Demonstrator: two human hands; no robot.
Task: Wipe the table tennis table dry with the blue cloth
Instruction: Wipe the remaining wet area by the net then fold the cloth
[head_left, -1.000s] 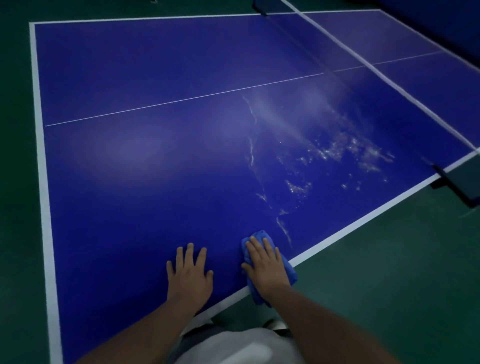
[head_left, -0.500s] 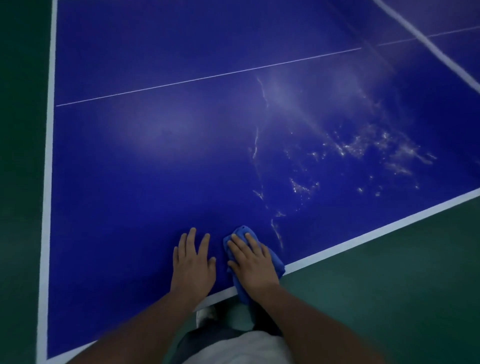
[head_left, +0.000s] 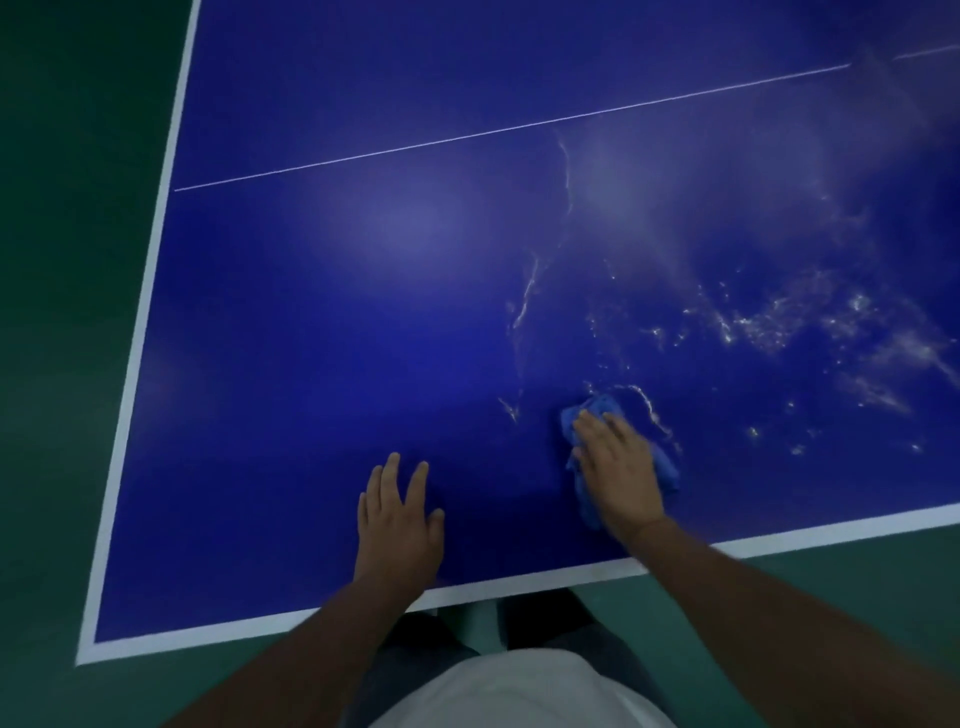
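Head view of a blue table tennis table (head_left: 363, 322) edged with a white border line (head_left: 140, 353) and crossed by a thin white centre line (head_left: 467, 136). The right hand (head_left: 618, 467) lies flat, fingers straight and close together, pressing on the blue cloth (head_left: 666, 467), which is bunched beneath the palm; folds of the cloth show beyond the fingertips and along both sides of the hand. The cloth rests on the tabletop near the white line of the near edge, to the right of the table's middle. The left hand (head_left: 400, 525) rests flat on the bare surface with fingers straight and slightly spread, holding nothing, well apart from the cloth and close to the near edge. Streaks and droplets of water (head_left: 753, 327) glint on the surface ahead of and to the right of the cloth; one streak runs just beside the cloth's far right. Green floor (head_left: 62, 312) surrounds the table. The person's white shirt (head_left: 519, 691) fills the lower margin
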